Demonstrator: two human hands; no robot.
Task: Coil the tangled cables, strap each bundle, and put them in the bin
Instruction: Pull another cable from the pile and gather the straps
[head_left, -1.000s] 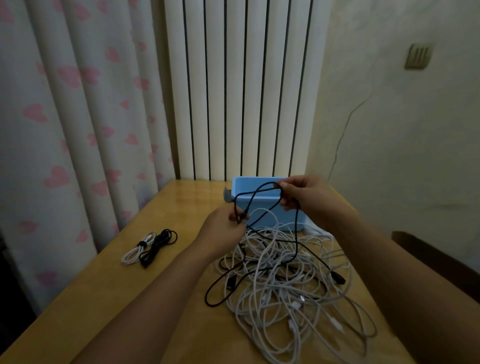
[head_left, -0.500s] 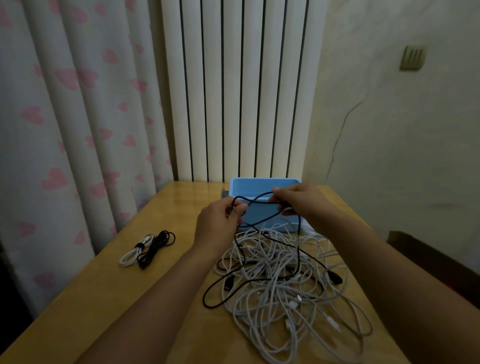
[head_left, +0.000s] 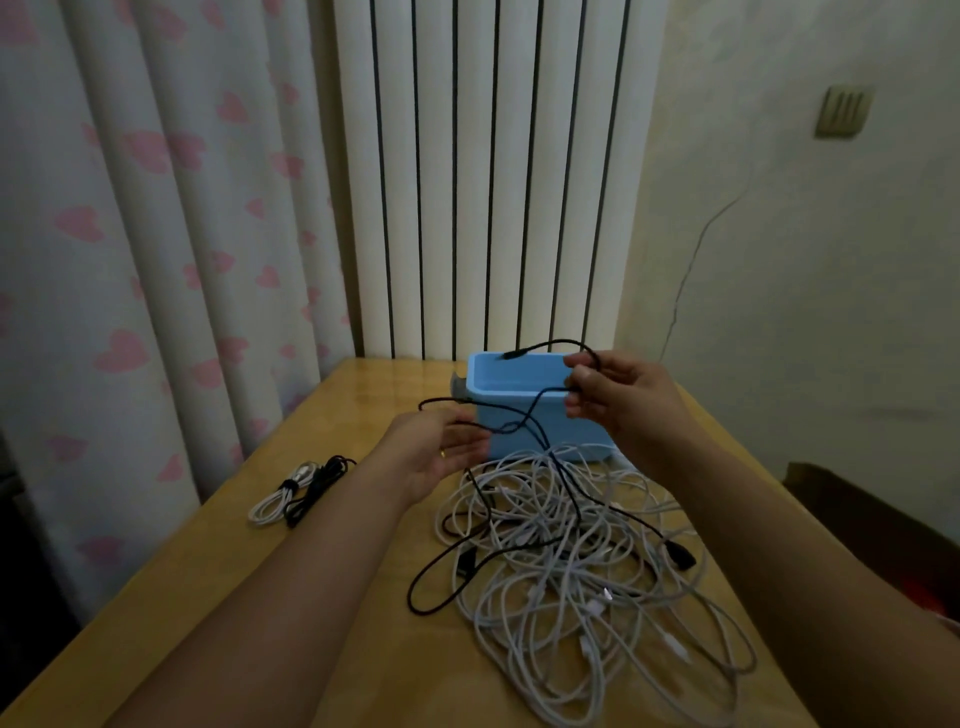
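A black cable (head_left: 511, 355) rises out of a tangle of white cables (head_left: 571, 561) on the wooden table (head_left: 208, 597). My right hand (head_left: 623, 400) pinches the black cable in front of the blue bin (head_left: 519, 382), and the cable's plug end arcs over the bin's rim. My left hand (head_left: 441, 449) is lower and to the left, fingers stretched out, with the black cable running across them. More black cable loops lie within the white tangle.
Two strapped bundles, one white (head_left: 270, 504) and one black (head_left: 317, 483), lie on the table's left side. Curtain (head_left: 130, 260) and radiator (head_left: 493, 182) stand behind the table. A brown box (head_left: 883, 530) sits off the table's right edge.
My hands have moved apart. The left hand has dropped and its fingers have straightened, while the right hand has lifted the cable so that its plug end swings over the bin.
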